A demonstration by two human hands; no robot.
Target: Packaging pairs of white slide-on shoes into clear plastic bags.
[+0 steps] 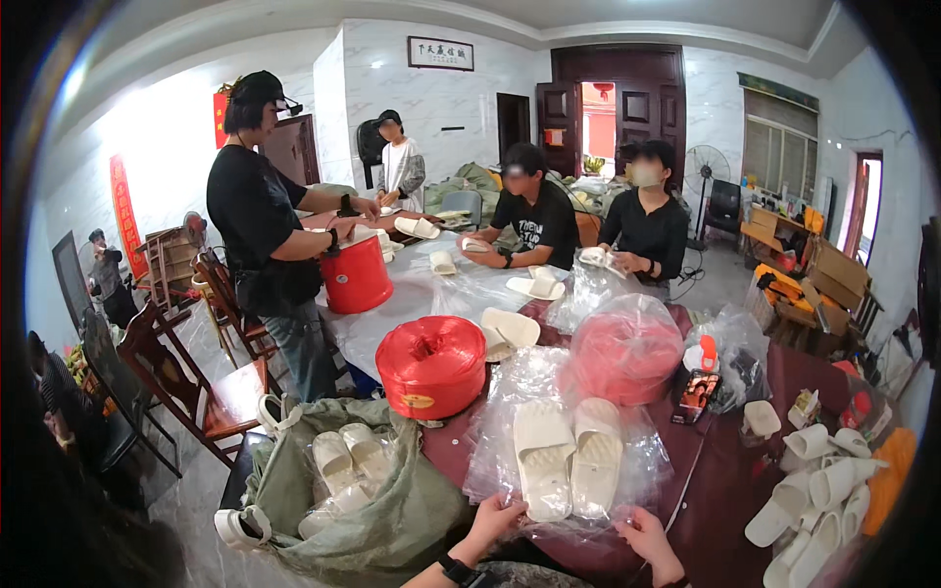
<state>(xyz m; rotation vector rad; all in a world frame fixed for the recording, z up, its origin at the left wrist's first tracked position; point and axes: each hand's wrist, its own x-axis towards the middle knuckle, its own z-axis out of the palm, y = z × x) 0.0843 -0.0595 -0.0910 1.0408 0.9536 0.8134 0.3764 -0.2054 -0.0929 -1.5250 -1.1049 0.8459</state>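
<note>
A pair of cream slippers lies side by side on a clear plastic bag at the table's near edge. The left slipper and the right slipper have their heels toward me. My left hand pinches the bag's near edge beside the left heel. On the other side, my right hand has its thumb and fingers closed on the bag's near right edge. Film spreads out around both slippers, and I cannot tell whether they lie inside the bag or on top.
Red twine rolls, one bare and one plastic-wrapped, stand beyond the slippers. A green woven sack holding slippers is at left; loose slippers pile up at right. A phone lies nearby. Several people work around the table.
</note>
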